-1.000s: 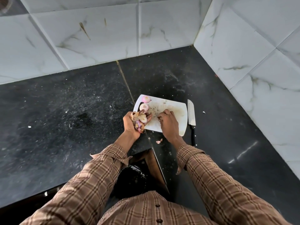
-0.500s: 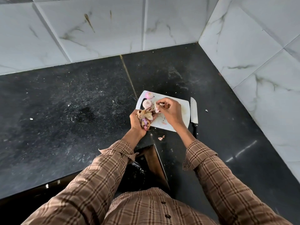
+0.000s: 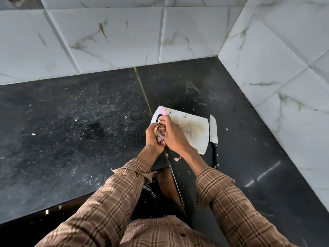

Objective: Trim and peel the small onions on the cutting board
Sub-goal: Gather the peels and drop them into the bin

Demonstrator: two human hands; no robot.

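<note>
I am seeing one peeled onion [image 3: 165,110] lying at the cutting board's [image 3: 194,130] far left corner. My left hand [image 3: 153,136] and right hand [image 3: 173,134] are pressing together around onion skins [image 3: 159,131]. A knife [image 3: 213,135] is lying beside the board on the table [image 3: 71,132].

Your right hand [image 3: 175,138] covers most of the onion skins [image 3: 159,131] cupped in your left hand [image 3: 152,138], so you cannot count the pieces or tell whether a whole onion sits among them. A second pale onion [image 3: 160,119] shows only as a sliver above your right fingers. Both hands hide the near left corner of the cutting board [image 3: 192,129]. The specks on the counter [image 3: 71,132] are too small to identify. Your sleeves [image 3: 114,207] run off the bottom edge.
</note>
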